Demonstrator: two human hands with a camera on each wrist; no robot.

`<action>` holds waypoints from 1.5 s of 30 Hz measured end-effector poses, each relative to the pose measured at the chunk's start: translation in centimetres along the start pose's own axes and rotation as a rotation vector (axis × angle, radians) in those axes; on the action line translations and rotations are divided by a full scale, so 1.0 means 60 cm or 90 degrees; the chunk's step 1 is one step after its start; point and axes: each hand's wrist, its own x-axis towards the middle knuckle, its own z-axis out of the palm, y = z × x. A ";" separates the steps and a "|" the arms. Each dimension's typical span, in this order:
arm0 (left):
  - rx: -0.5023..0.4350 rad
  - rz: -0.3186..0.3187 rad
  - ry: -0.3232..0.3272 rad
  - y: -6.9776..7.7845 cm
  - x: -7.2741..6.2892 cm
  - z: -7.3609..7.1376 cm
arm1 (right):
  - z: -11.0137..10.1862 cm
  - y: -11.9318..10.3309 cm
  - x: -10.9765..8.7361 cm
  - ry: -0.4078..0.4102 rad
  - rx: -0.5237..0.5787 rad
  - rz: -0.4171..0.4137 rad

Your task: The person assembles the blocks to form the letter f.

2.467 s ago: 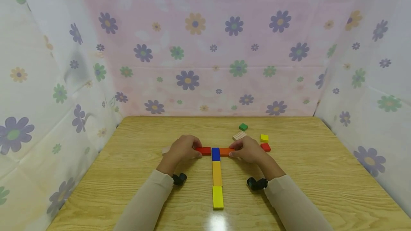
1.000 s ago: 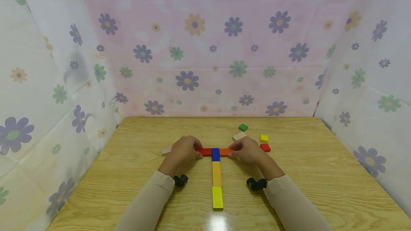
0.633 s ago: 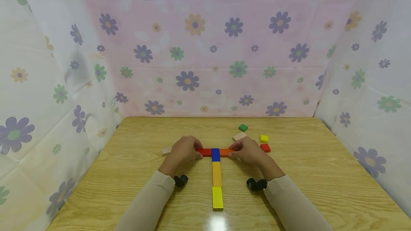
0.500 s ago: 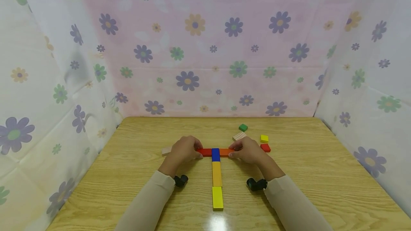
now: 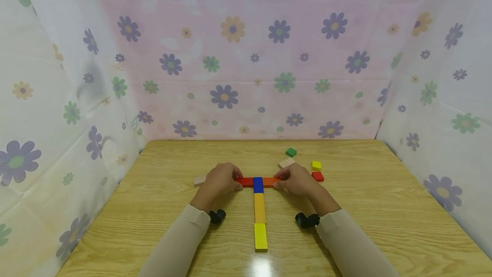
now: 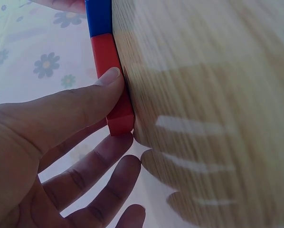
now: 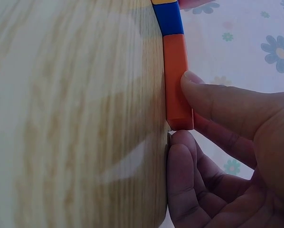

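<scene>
My left hand point(image 5: 221, 181) pinches a red block point(image 5: 246, 182) between thumb and fingers; the left wrist view shows the thumb lying along the red block's side point(image 6: 104, 54). On the other side my right hand point(image 5: 297, 179) pinches an orange block point(image 5: 270, 182) the same way. Between these two stands the end of a blue block point(image 5: 258, 185), touched by both. An amber block point(image 5: 259, 208) continues the column toward me, followed by a yellow block point(image 5: 260, 237). Together the blocks lie flat as a T on the wooden table.
Behind the right hand lie a plain striped wood block point(image 5: 286, 163), a small green block point(image 5: 291, 152), a small yellow block point(image 5: 316, 165) and a small red block point(image 5: 317, 176). A pale wood block point(image 5: 199, 181) sits left of the left hand. Flowered cloth point(image 5: 253, 54) walls the table.
Since the oldest frame, the left hand has brought the red block slightly right and toward me, closing the small gap to the blue block. Over the last second both hands hold still.
</scene>
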 end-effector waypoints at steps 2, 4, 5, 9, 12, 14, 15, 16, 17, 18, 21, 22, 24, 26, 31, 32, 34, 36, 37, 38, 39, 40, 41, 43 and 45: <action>-0.001 -0.003 -0.002 0.001 -0.001 0.000 | 0.000 0.000 0.000 -0.001 -0.002 -0.001; -0.002 -0.004 -0.003 0.003 -0.002 0.000 | 0.000 0.000 0.001 -0.001 -0.002 -0.001; 0.000 -0.004 -0.003 0.003 -0.002 0.000 | 0.000 0.000 0.001 -0.001 -0.003 -0.003; 0.000 -0.006 -0.004 0.004 -0.002 -0.001 | 0.000 -0.001 0.000 0.001 -0.004 -0.004; -0.002 -0.008 -0.004 0.004 -0.002 -0.001 | -0.001 -0.003 -0.001 0.002 -0.003 -0.003; -0.001 -0.008 -0.004 0.004 -0.001 -0.002 | -0.001 -0.003 -0.002 0.002 -0.003 -0.003; 0.000 -0.007 -0.004 0.005 -0.001 -0.002 | -0.001 -0.004 -0.003 0.003 -0.002 -0.002; 0.001 -0.007 -0.004 0.005 -0.001 -0.002 | -0.001 -0.004 -0.003 0.002 -0.003 -0.002; 0.002 -0.007 -0.004 0.004 -0.001 -0.002 | -0.001 -0.005 -0.004 0.003 -0.002 -0.002; 0.002 -0.006 -0.004 0.004 0.000 -0.002 | -0.001 -0.005 -0.004 0.003 -0.001 -0.001; 0.001 -0.008 -0.004 0.004 0.001 -0.001 | -0.001 -0.006 -0.005 0.003 0.001 -0.002; 0.001 -0.009 -0.005 0.004 0.001 -0.001 | -0.001 -0.006 -0.004 0.003 0.000 -0.003; 0.000 -0.010 -0.006 0.003 0.001 0.000 | -0.001 -0.005 -0.003 0.004 -0.002 -0.005; 0.000 -0.011 -0.006 0.003 0.001 -0.001 | 0.000 -0.004 -0.002 0.004 -0.006 -0.008; 0.000 -0.011 -0.005 0.005 -0.001 -0.002 | 0.000 -0.005 -0.002 0.005 -0.013 -0.005; 0.000 -0.011 -0.004 0.006 -0.002 -0.002 | 0.000 -0.006 -0.001 0.005 -0.013 -0.005; 0.002 -0.013 -0.005 0.005 -0.001 -0.002 | 0.000 -0.006 -0.001 0.005 -0.012 -0.003; 0.003 -0.014 -0.006 0.005 0.000 -0.002 | 0.000 -0.005 -0.001 0.004 -0.011 -0.002; 0.003 -0.014 -0.006 0.005 0.000 -0.002 | 0.000 -0.005 -0.001 0.004 -0.010 -0.001; 0.003 -0.014 -0.006 0.005 0.000 -0.002 | 0.000 -0.004 -0.001 0.004 -0.010 -0.001; 0.003 -0.015 -0.006 0.005 0.000 -0.002 | 0.000 -0.004 -0.001 0.003 -0.009 0.000; 0.003 -0.015 -0.006 0.004 0.000 -0.002 | 0.000 -0.004 -0.001 0.003 -0.011 -0.001; 0.003 -0.014 -0.007 0.004 0.000 -0.002 | 0.000 -0.004 -0.001 0.003 -0.012 -0.003; 0.002 -0.013 -0.007 0.004 0.000 -0.002 | 0.000 -0.005 -0.002 0.003 -0.010 -0.003; 0.001 -0.012 -0.006 0.004 -0.001 -0.002 | 0.000 -0.006 -0.003 0.002 -0.011 -0.006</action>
